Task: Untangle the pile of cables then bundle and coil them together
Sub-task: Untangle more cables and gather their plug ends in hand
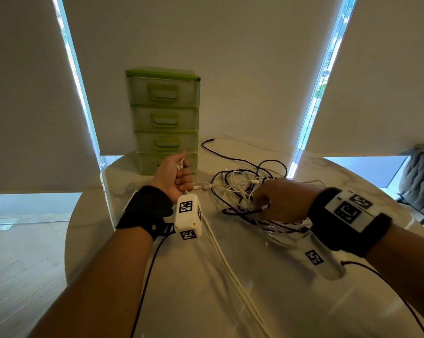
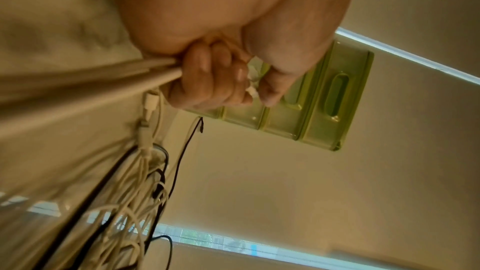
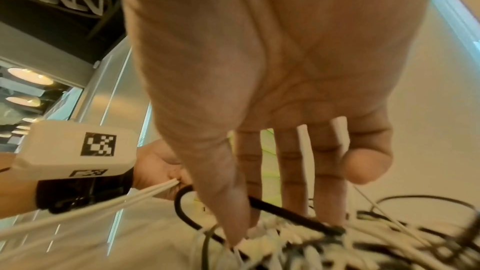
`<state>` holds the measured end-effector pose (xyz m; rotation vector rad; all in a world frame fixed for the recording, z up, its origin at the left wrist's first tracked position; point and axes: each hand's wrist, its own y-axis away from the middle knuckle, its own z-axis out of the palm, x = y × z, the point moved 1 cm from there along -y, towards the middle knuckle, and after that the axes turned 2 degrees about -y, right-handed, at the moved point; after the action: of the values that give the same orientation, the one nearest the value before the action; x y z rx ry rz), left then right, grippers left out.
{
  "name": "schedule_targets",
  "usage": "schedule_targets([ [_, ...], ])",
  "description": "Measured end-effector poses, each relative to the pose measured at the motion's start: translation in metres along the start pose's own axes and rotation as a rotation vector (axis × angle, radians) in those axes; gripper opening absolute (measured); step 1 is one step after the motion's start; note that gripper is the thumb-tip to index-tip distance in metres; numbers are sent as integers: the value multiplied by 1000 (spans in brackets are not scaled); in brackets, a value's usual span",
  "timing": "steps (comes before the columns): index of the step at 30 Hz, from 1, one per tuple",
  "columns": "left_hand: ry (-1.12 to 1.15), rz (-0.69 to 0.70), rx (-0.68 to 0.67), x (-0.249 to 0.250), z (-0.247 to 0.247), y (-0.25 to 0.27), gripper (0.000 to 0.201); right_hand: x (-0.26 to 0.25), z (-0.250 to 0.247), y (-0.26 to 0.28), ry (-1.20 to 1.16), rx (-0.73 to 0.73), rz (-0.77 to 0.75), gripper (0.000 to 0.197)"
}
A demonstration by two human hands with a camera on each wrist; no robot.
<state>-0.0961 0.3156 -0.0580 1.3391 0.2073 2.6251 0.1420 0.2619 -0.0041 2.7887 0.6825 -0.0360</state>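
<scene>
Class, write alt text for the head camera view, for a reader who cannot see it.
The left hand grips several white cables while the right hand picks at a tangled pile of black and white cables on a round marble table, with a green drawer unit behind.

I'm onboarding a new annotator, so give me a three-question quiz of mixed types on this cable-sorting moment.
1. True or false: the left hand holds only black cables.
2. Multiple choice: the green drawer unit stands (A) behind the left hand, (B) on the floor, (C) beside the right hand, at the near table edge.
3. Fill in: the right hand's thumb and finger pinch a ___ cable at the tangled pile.

Key:
1. False: its grip is closed round white cables, which trail toward the camera.
2. A
3. black
</scene>
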Motion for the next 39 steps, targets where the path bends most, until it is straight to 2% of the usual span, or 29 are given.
schedule_targets([
  [4,-58,1,91,-1,-8,-3,30,-31,-18,-30,-13,-53,7,11],
  [8,-50,13,105,4,-12,-4,31,-55,-17,-70,-72,-31,38,43],
  [11,-49,11,101,0,-9,-4,31,-51,-1,-89,16,-14,70,40],
  [14,-47,23,118,2,-10,-4,30,-49,6,-93,-20,5,85,47],
  [15,-46,28,127,2,-11,-5,29,-48,6,-91,-44,23,74,44],
  [16,-52,32,131,1,-12,-5,29,-47,7,-88,-79,67,67,36],
  [18,-72,46,120,-1,-11,-5,29,-43,6,-79,-201,243,62,20],
  [21,-127,82,41,-3,0,-2,29,-44,2,-63,-427,498,63,21],
  [24,-201,127,-117,-10,19,6,19,-53,4,-53,-577,591,49,23],
  [26,-200,161,-188,-16,29,12,23,-58,6,-53,-656,616,44,26],
  [28,-182,210,-208,-18,34,17,30,-59,7,-55,-738,620,54,26],
  [30,-238,274,-190,-18,36,21,27,-57,6,-55,-810,592,57,28],
  [33,-290,345,-114,-15,36,20,22,-55,10,-50,-858,467,-12,20],
  [35,-177,358,-117,-11,36,17,24,-55,13,-47,-832,403,-65,17],
  [39,-62,395,-103,-3,33,15,30,-49,16,-40,-672,280,-112,32],
])
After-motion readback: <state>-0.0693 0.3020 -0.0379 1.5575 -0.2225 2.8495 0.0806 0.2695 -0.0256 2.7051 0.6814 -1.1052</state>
